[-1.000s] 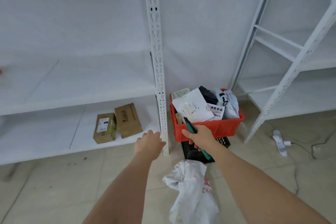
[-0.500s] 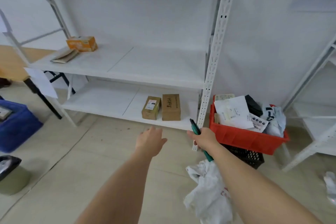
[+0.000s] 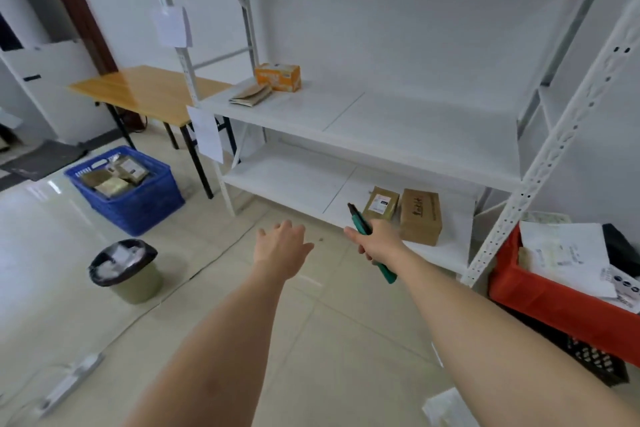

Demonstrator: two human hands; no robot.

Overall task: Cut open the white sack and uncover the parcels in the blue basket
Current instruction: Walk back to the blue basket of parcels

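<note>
The blue basket (image 3: 138, 204) stands on the floor at the left, beside a wooden table, with several brown parcels (image 3: 116, 178) lying uncovered inside it. My right hand (image 3: 379, 241) grips a green-handled cutter (image 3: 360, 222), its dark blade pointing up and away. My left hand (image 3: 282, 248) is stretched forward over the floor with its fingers spread, holding nothing. Only a corner of the white sack (image 3: 445, 407) shows at the bottom edge, below my right forearm.
A white metal shelf rack (image 3: 381, 146) fills the middle, with two brown boxes (image 3: 405, 213) on its lowest board and an orange box (image 3: 278, 76) higher up. A red crate (image 3: 540, 295) of papers sits on a black crate at the right. A lined bin (image 3: 126, 270) stands left.
The view has swung left, so the blue basket, bin and table come into sight and the red crate slides to the right edge. The white sack has dropped almost out of view.
</note>
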